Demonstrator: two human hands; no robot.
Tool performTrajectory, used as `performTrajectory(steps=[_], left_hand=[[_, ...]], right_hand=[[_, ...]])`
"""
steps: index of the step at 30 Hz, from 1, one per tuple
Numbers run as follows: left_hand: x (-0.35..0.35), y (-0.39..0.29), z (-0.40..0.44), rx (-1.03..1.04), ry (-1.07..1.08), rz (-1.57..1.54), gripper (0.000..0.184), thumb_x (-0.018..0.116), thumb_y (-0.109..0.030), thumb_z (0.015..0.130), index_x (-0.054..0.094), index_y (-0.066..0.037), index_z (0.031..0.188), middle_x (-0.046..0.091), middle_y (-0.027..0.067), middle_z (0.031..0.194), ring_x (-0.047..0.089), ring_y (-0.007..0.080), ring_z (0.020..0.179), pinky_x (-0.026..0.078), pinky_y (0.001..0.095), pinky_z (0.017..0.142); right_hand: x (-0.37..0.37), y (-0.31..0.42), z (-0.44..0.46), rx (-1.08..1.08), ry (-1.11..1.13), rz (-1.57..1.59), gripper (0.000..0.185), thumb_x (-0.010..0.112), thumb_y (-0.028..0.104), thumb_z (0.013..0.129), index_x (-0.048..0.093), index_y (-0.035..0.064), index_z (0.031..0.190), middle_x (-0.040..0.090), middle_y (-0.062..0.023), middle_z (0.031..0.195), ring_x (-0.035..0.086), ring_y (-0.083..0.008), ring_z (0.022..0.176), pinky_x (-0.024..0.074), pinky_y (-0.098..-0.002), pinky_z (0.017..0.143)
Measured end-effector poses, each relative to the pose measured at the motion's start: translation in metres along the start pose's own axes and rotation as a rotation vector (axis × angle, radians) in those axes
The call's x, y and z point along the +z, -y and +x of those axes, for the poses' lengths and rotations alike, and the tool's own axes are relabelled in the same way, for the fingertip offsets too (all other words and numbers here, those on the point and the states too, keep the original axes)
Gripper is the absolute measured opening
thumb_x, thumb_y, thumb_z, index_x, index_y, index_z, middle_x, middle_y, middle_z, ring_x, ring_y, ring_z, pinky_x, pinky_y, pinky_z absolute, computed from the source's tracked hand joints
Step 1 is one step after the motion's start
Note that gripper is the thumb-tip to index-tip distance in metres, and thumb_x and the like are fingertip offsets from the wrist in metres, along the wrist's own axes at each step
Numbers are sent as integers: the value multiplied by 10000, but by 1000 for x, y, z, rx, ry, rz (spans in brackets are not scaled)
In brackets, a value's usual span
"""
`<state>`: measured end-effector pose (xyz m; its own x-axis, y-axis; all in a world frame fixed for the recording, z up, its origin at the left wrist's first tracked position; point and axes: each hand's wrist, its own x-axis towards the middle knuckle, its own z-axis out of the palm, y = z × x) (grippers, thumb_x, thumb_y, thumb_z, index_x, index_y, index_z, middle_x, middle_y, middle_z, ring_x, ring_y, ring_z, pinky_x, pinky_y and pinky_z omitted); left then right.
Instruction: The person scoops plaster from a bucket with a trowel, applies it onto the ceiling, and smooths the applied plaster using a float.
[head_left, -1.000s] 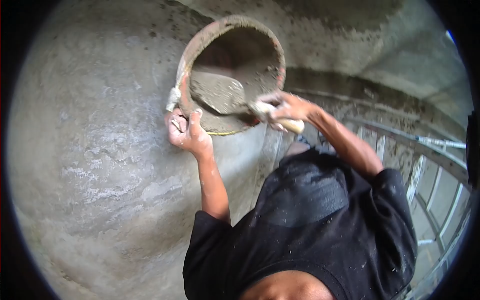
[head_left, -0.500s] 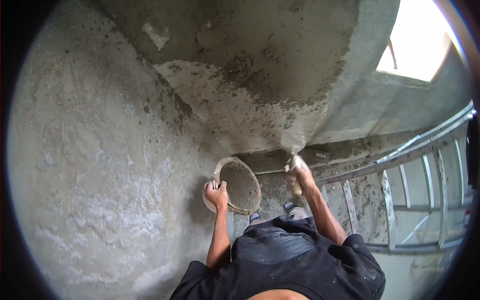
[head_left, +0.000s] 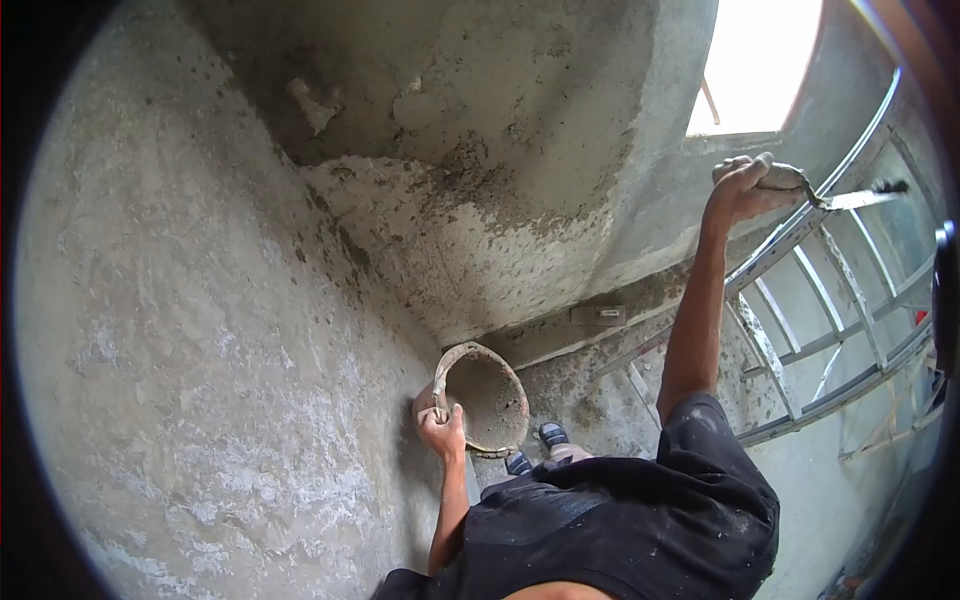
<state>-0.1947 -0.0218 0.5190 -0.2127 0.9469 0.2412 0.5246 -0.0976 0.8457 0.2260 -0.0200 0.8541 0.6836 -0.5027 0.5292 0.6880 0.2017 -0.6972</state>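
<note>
Left hand (head_left: pixel 442 432) has its fingers curled around the near-left edge of a round, grey-crusted bucket with reddish patches on the rim (head_left: pixel 470 349). Can't tell how much of that grip is rim and how much is handle. Thumb's sticking up along the edge. The bucket's mouth faces up at the camera, sitting near the rough plaster wall, and the inside is caked with grainy grey mortar (head_left: pixel 480 400).

Right hand (head_left: pixel 740 185) is way out to the other side, arm stretched, fingers wrapped snug around the chunky pale handle of a metal trowel (head_left: pixel 783 178). The blade shows nearly edge-on, just a thin light strip, with a dark blob at its tip. It lines up in front of some ladder-like metal framing (head_left: pixel 765 355) with smeared bars; can't tell if they touch.

Texture everywhere, btw. The big grey wall on the left (head_left: pixel 220 350) is blotchy with chalky white streaks, while the surface up top has a smoother, darker patch (head_left: pixel 500 80) with a ragged, crumbly border. Bright four-sided opening (head_left: pixel 760 60) near the right hand, and the black cloth shirt (head_left: pixel 620 510) has pale dusty smudges.
</note>
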Motion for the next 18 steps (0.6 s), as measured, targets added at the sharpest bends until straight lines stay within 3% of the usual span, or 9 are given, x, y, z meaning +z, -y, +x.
performTrajectory(steps=[3,4,5,6,8,9,10,13,18], left_hand=[[-8,-9,-8,-51,42,-84,331,752,-132,581,459,23,595,440,72,709,438,206,594,370,359,576],[-10,-7,-10,-31,65,-123,340,754,-123,582,442,12,595,428,59,706,424,189,591,366,354,572],[-16,-9,-10,-29,63,-121,340,754,-123,582,442,12,595,428,59,706,424,189,591,366,354,572],[-19,-15,-11,-44,80,-118,348,754,-120,584,431,9,592,421,58,699,418,187,588,365,354,569],[-16,-8,-13,-26,99,-35,362,750,-124,592,410,0,585,407,55,678,406,183,584,362,349,566],[-23,-22,-14,-57,176,-49,359,741,-126,603,405,-2,583,406,66,679,409,194,599,362,351,576],[-17,-23,-13,-15,123,-42,375,732,-114,598,375,-4,562,413,71,638,401,209,568,355,362,553],[-16,-4,-14,36,82,19,361,720,-105,596,380,8,559,437,83,612,412,234,549,360,372,547],[-10,1,-17,-1,120,-11,304,702,-158,616,452,3,554,475,150,698,474,301,712,379,422,680]], right_hand=[[40,-14,-14,-56,-201,16,700,517,260,836,124,-59,1318,521,-184,794,561,-199,631,493,-298,545],[54,-51,-28,-79,-160,-264,835,496,319,831,-4,-156,1301,359,-314,1124,503,-352,932,461,-415,781],[80,-164,-52,-589,-114,-974,781,478,297,869,-5,-109,1331,326,-307,1225,506,-361,959,479,-398,763],[78,-152,-115,-591,-122,-976,781,478,297,869,-5,-109,1331,326,-307,1225,506,-361,959,479,-398,763],[99,-131,-237,-679,258,-656,560,405,163,900,145,-5,1367,512,-194,1142,544,-256,969,494,-316,729],[101,-139,-287,-477,573,-117,553,412,92,875,167,-36,1353,404,-261,1263,483,-345,1092,467,-367,834],[70,-70,-292,-308,764,42,571,416,29,848,148,-69,1343,378,-308,1255,458,-398,1102,441,-408,854],[-28,-26,-338,-171,955,226,567,514,51,813,221,-117,1268,485,-331,1003,529,-453,839,452,-444,695],[-181,-25,-292,309,1767,76,534,615,116,740,352,40,1198,508,-226,1007,519,-392,953,439,-421,779]])
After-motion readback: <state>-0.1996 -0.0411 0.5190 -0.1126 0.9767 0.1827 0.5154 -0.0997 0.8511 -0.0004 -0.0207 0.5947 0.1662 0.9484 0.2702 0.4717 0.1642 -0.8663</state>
